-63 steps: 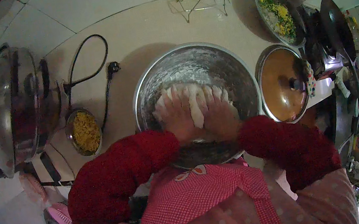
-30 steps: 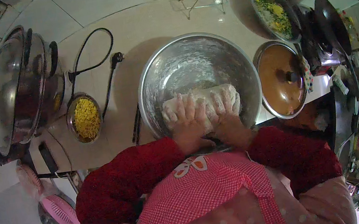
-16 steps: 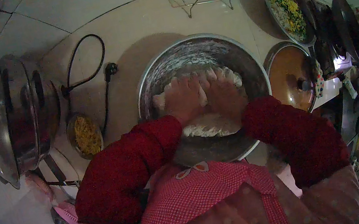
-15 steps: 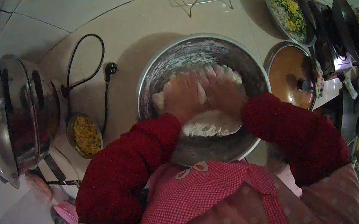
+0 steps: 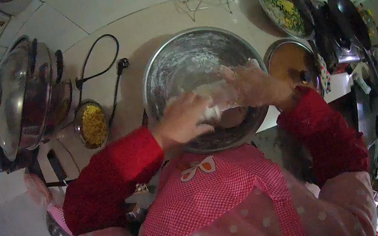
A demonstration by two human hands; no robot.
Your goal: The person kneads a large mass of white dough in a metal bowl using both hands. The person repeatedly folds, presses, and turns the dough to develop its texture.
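Note:
A wide metal mixing bowl (image 5: 172, 46) stands in front of me, its inner wall streaked with white flour. Over it both my hands grip a pale lump of dough (image 5: 213, 113), partly hidden by fingers and blurred. My left hand (image 5: 180, 119) holds it from the left, thumb and fingers on either side. From the right, my right hand (image 5: 258, 84) clasps it with bent, floury fingers, smeared by motion.
On the left are a steel steamer pot (image 5: 21, 103), a black power cord (image 5: 117, 90) and a bowl of yellow shreds (image 5: 93, 126). To the right sit a lidded pan (image 5: 290, 63) and a bowl of chopped filling (image 5: 287, 14). Behind stands a wire rack (image 5: 204, 0).
My hands have risen from pressing the dough in the bowl and moved apart, with the dough between them. The view has shifted, and the red sleeves are spread wider.

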